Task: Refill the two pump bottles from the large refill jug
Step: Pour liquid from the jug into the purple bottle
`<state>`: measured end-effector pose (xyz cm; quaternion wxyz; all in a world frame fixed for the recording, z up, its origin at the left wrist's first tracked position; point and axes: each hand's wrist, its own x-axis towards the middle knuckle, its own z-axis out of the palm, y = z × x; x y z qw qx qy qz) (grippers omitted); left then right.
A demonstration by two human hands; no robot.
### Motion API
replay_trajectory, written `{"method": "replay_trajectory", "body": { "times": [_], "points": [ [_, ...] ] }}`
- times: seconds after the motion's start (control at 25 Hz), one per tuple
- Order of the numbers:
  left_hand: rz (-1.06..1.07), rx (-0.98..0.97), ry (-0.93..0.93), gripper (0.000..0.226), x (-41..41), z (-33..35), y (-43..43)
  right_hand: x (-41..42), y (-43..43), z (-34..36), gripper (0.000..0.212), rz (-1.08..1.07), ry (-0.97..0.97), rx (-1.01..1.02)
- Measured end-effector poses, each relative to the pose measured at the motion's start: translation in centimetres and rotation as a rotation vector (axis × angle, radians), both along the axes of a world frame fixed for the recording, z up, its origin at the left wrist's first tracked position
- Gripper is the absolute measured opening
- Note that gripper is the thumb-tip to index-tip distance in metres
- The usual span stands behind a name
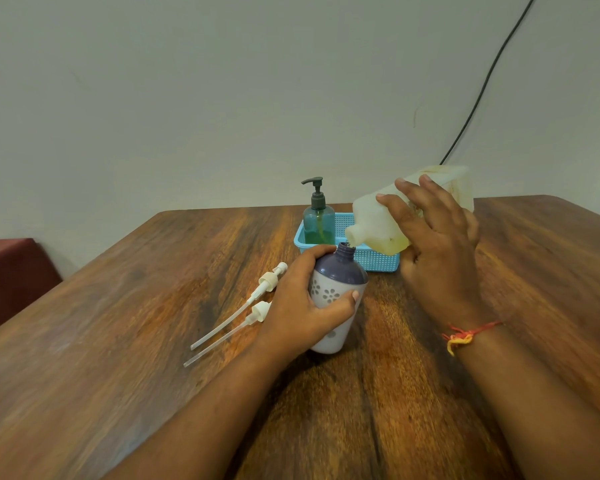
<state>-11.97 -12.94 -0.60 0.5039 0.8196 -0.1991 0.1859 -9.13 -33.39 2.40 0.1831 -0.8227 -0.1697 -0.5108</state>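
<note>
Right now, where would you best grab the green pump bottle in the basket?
Probably by the upper body of the green pump bottle, from above-left: it stands upright, the blue basket walls its base, and the tilted jug crowds its right.

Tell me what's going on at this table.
A person is refilling a pump bottle. The left hand grips the purple-and-white bottle, its pump removed, on the wooden table, while the right hand holds the large refill jug tipped with its spout at the bottle's open neck. Whether liquid is flowing is unclear. Two white pump heads lie on the table beside the left hand. A green pump bottle, pump on, stands in the blue basket behind.
</note>
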Motion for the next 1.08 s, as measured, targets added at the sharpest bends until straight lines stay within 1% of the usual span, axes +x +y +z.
{"method": "replay_trajectory", "body": {
  "times": [0.88, 1.08],
  "points": [
    [0.005, 0.005, 0.003, 0.073, 0.07, -0.2, 0.05, -0.22, 0.02, 0.17, 0.088, -0.004, -0.013, -0.009],
    [0.004, 0.016, 0.01, 0.077, 0.06, -0.17, 0.03, -0.33, 0.06, 0.27, 0.086, -0.002, -0.013, -0.011]
  ]
}}
